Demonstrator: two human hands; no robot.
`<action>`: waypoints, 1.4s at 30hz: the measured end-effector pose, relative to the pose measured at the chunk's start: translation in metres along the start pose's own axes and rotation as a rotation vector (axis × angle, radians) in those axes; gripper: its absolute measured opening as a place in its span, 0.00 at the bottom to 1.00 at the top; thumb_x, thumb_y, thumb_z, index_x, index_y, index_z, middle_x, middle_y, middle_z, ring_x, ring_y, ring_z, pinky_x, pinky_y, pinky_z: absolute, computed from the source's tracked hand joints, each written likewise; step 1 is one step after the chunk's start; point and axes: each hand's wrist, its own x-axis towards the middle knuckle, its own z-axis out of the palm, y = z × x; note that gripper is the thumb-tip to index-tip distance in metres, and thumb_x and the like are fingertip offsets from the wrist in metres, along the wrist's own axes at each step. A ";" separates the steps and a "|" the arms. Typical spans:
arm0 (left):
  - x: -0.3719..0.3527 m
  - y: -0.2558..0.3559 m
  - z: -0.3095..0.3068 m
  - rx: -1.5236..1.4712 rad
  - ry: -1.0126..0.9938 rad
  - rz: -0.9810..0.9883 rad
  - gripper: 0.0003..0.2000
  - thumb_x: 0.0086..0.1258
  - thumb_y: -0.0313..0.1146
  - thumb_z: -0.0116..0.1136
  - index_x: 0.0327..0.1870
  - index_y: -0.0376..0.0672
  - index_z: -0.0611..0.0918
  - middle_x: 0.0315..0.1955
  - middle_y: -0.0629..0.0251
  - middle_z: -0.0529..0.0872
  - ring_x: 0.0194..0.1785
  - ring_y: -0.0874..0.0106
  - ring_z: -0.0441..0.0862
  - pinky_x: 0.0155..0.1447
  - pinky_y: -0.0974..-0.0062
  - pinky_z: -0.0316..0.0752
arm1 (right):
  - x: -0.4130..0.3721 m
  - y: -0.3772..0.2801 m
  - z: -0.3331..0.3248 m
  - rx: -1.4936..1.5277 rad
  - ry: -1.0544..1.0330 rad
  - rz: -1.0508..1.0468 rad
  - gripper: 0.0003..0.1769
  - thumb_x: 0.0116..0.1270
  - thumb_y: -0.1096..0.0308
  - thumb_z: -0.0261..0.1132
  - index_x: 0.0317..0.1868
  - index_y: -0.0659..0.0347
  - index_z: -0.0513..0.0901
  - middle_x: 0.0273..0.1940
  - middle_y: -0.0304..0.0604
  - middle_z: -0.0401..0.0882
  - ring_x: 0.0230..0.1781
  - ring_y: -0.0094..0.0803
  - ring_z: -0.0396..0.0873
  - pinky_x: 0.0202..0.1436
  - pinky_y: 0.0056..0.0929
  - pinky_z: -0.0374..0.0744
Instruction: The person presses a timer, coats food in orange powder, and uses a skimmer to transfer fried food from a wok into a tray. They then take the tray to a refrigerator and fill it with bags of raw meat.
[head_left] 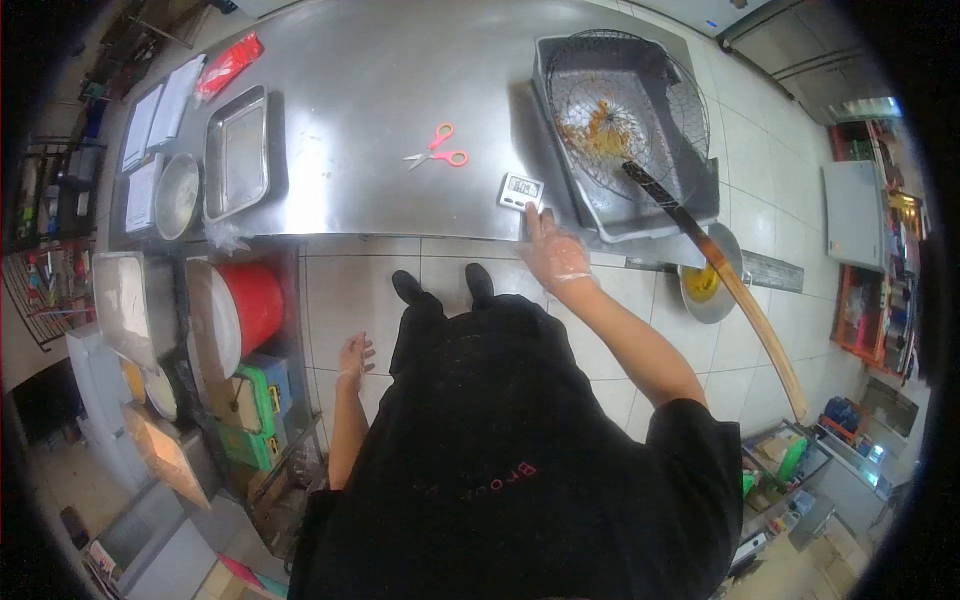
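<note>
My right hand (553, 250), in a thin clear glove, reaches to the edge of the steel table (380, 70), and its forefinger touches a small white digital timer (520, 190). My left hand (354, 358) hangs at my side with fingers apart and holds nothing. Red-handled scissors (438, 148) lie on the table, left of the timer. To the right of the timer, a round wire skimmer basket (618, 110) with a long wooden handle (745, 300) rests in a grey tray (640, 215); bits of fried food are in the basket.
An empty steel tray (237, 152), a steel bowl (177, 194), papers (155, 110) and a red packet (229, 66) lie at the table's left end. A red bucket (255, 300) and boxes stand below. A bowl of yellow liquid (705, 285) sits on the tiled floor.
</note>
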 end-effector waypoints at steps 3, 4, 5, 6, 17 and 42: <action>-0.002 -0.023 0.010 0.013 0.016 -0.072 0.29 0.76 0.57 0.55 0.70 0.49 0.71 0.66 0.55 0.78 0.65 0.56 0.78 0.64 0.44 0.72 | -0.005 0.006 -0.012 0.022 0.047 -0.101 0.40 0.74 0.48 0.61 0.80 0.51 0.58 0.64 0.59 0.72 0.49 0.52 0.83 0.52 0.46 0.82; -0.001 -0.035 0.012 0.025 0.004 -0.097 0.29 0.76 0.57 0.55 0.70 0.49 0.71 0.65 0.56 0.79 0.64 0.56 0.78 0.63 0.45 0.72 | -0.005 0.002 -0.022 0.021 0.013 -0.097 0.40 0.74 0.49 0.61 0.80 0.51 0.59 0.62 0.58 0.72 0.49 0.52 0.83 0.51 0.46 0.82; 0.000 -0.046 0.012 0.037 -0.008 -0.123 0.28 0.76 0.57 0.54 0.70 0.50 0.71 0.64 0.57 0.80 0.64 0.56 0.79 0.62 0.46 0.73 | -0.005 0.000 -0.027 0.020 -0.020 -0.093 0.39 0.74 0.49 0.61 0.79 0.51 0.60 0.61 0.58 0.73 0.49 0.52 0.83 0.51 0.46 0.82; -0.001 -0.061 0.010 0.035 -0.007 -0.124 0.28 0.76 0.57 0.54 0.70 0.50 0.71 0.64 0.57 0.80 0.64 0.56 0.79 0.62 0.46 0.73 | -0.003 -0.001 -0.025 0.020 -0.021 -0.094 0.39 0.74 0.49 0.61 0.79 0.51 0.60 0.61 0.58 0.73 0.49 0.52 0.83 0.51 0.46 0.82; -0.001 -0.093 0.003 0.040 -0.037 -0.128 0.26 0.78 0.52 0.53 0.70 0.50 0.71 0.63 0.57 0.80 0.63 0.56 0.78 0.60 0.46 0.75 | 0.005 -0.012 -0.020 -0.148 0.105 -0.139 0.36 0.71 0.45 0.63 0.74 0.51 0.69 0.52 0.50 0.75 0.45 0.44 0.84 0.43 0.42 0.83; -0.006 -0.093 0.019 0.059 -0.058 -0.077 0.26 0.77 0.53 0.53 0.70 0.50 0.70 0.65 0.58 0.78 0.61 0.58 0.79 0.59 0.50 0.74 | 0.017 0.005 -0.027 0.346 -0.043 -0.071 0.32 0.74 0.47 0.62 0.75 0.41 0.70 0.61 0.52 0.71 0.61 0.53 0.77 0.65 0.47 0.76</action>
